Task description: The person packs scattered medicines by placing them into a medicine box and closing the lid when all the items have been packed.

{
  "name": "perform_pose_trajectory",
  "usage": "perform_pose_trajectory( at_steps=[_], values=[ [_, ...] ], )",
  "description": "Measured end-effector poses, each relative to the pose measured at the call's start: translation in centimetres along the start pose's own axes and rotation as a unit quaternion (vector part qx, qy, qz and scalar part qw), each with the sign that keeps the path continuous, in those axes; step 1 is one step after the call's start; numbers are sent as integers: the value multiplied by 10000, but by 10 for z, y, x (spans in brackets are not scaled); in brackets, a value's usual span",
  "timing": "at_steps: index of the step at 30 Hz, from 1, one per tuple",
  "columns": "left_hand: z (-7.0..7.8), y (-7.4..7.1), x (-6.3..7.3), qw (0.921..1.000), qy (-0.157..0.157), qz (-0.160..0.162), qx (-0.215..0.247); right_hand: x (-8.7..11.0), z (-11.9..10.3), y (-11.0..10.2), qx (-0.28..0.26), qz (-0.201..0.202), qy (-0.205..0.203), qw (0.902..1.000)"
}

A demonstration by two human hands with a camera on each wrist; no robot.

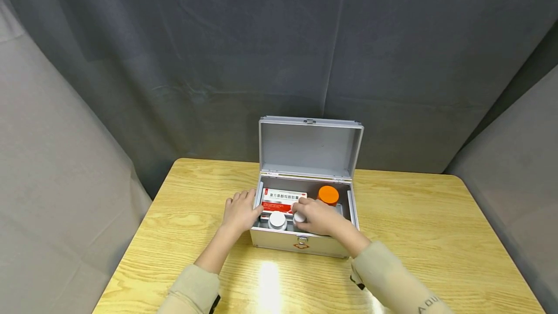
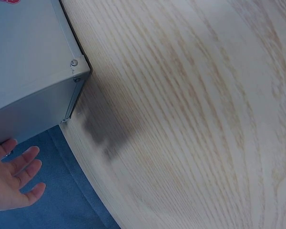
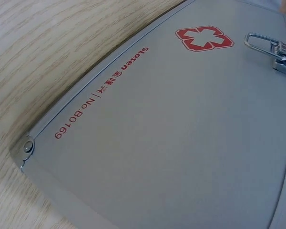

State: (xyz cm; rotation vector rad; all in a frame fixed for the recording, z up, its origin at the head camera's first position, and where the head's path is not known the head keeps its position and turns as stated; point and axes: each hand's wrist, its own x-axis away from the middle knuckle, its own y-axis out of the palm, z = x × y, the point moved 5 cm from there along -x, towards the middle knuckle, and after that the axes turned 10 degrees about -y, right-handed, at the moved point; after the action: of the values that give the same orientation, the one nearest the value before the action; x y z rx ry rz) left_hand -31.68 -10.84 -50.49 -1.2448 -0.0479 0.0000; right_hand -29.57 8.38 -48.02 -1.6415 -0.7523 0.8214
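Note:
A silver metal first-aid box (image 1: 279, 240) stands on the table with its lid (image 1: 310, 147) raised. Inside it, my right hand (image 1: 320, 216) pinches a bottle with a white cap (image 1: 299, 217) between thumb and fingers; most of the bottle is hidden. My left hand (image 1: 239, 212) rests at the left rim, thumb over the edge; its fingers are spread and loosely straight in the left wrist view. Beside the held bottle stands another white bottle (image 1: 277, 220). Behind them lies a white and red medicine carton (image 1: 283, 200), and an orange-capped bottle (image 1: 328, 195) is at the back right.
The wooden table (image 1: 418, 236) extends to both sides of the box. Dark grey cloth (image 1: 218, 62) hangs behind it, with lighter cloth at left and right. A metal latch (image 3: 276, 52) sticks out from the box front above a red cross emblem (image 3: 205, 39).

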Motion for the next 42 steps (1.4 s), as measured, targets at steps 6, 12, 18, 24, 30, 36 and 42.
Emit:
perform_pose_trajectory(
  at_steps=[6,12,18,24,30,36,42],
  values=[
    [0,1,-1,10000,-6,-8,2,-2,2,5,102,-153,8,9998],
    [-1,2,-1,10000,12,6,19,-3,1,7,146,-182,-98,9997],
    [-1,2,-1,10000,-13,-27,4,-6,1,10,306,-343,-199,9987],
    [-1,2,-1,10000,5,-24,18,-7,1,13,435,-422,-229,9979],
    [-1,2,-1,10000,-5,-12,-1,-8,2,16,533,-500,-220,9971],
    [-1,2,-1,10000,8,-5,7,-9,2,19,637,-550,-323,9959],
    [-1,2,-1,10000,-3,-36,25,-9,1,20,701,-536,-380,9954]
  ],
)
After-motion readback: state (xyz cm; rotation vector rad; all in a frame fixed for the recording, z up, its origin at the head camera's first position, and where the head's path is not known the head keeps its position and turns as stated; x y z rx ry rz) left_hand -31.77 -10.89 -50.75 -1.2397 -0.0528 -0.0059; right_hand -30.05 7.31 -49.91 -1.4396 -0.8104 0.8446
